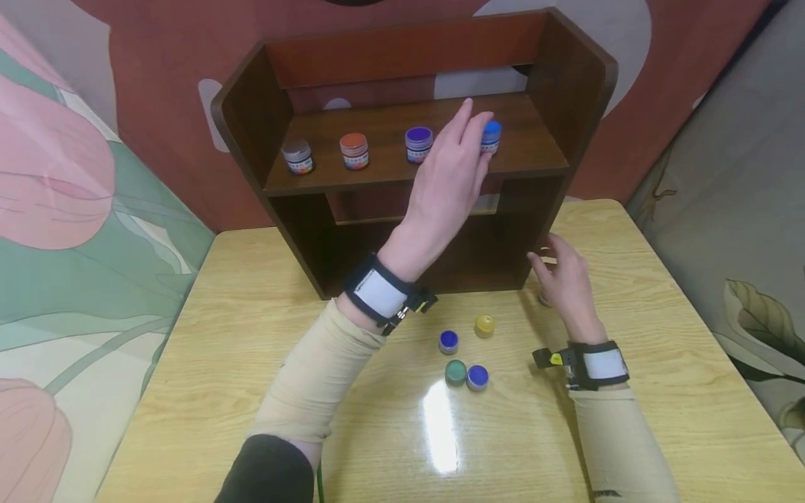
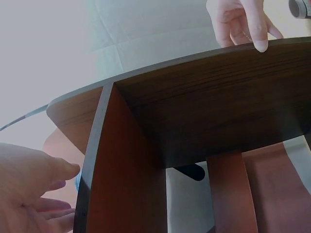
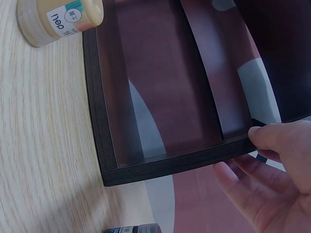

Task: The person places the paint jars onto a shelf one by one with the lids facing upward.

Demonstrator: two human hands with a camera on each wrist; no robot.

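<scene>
My left hand [image 1: 443, 175] reaches over the upper board of a dark wooden shelf [image 1: 377, 183]. Its thumb and fingers are around a blue-lidded paint jar [image 1: 491, 134] near the right end; in the left wrist view the shelf edge hides most of that jar. Close to its left stands a purple-lidded jar [image 1: 418, 143]. Low on the right side panel, my right hand [image 1: 566, 279] grips the front edge, thumb [image 3: 265, 136] on the inner side and fingers on the outer side.
Orange-lidded [image 1: 355, 151] and grey-lidded [image 1: 298, 156] jars stand further left on the board. On the table [image 1: 251, 279], before the shelf, are a yellow jar [image 1: 484, 325], a green-lidded jar [image 1: 455, 372] and two blue-lidded jars. Another jar [image 3: 133, 228] sits right of the panel.
</scene>
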